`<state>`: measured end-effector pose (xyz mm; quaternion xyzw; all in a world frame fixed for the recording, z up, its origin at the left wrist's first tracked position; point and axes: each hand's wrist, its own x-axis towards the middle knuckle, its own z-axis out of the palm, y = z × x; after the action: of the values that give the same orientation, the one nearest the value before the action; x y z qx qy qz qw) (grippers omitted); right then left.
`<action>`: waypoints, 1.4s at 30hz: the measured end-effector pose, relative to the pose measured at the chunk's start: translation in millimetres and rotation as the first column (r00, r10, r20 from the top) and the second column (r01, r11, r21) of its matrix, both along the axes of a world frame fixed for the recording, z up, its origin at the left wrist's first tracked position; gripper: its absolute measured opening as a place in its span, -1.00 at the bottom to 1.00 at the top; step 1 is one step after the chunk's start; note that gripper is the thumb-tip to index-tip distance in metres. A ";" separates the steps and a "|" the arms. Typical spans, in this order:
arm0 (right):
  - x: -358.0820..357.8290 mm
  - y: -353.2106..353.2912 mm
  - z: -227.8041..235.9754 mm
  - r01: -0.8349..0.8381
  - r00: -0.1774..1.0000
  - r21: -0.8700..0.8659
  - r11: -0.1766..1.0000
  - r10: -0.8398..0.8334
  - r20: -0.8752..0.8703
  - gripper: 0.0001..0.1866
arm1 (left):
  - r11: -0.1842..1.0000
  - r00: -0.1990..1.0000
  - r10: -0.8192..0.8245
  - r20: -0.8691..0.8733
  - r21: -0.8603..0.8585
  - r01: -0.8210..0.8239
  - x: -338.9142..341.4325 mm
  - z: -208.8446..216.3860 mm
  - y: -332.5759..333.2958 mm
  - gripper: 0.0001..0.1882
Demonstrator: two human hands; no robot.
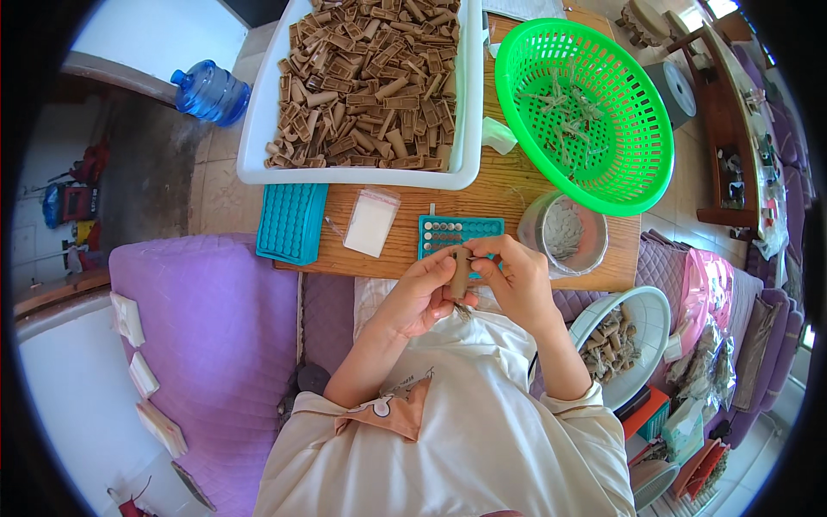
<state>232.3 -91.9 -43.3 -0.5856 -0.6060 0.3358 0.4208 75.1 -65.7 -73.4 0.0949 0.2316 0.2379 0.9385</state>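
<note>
Between my two hands, above my lap near the table's front edge, is a brown plastic casing (462,274). My left hand (420,291) is closed around its left side, with the thumb near the upper part. My right hand (522,280) pinches it from the right with thumb and forefinger. Thin greyish strands stick out from the casing's lower end. What lies inside it I cannot make out. Just beyond my hands is a teal tray (487,226) of round slots, several of them filled with small silver and white discs.
A white bin (362,178) heaped with brown casing pieces stands at the back. Right of it are a green basket (594,185) with strand bundles and a tub (594,258) of grey-white pieces. Stacked teal trays (293,224) stand left; a basin (642,323) of brown casings sits right.
</note>
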 end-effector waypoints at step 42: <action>146.8 -144.2 47.5 0.393 0.898 -0.417 0.819 -0.439 -0.016 -0.72 | 0.430 0.878 0.003 -0.479 0.793 0.431 55.7 43.6 42.5 -0.65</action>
<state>379.1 -236.1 4.3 -0.7581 -0.3563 0.3855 0.3870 130.8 -23.3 -29.8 0.6437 0.2507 0.1721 0.7023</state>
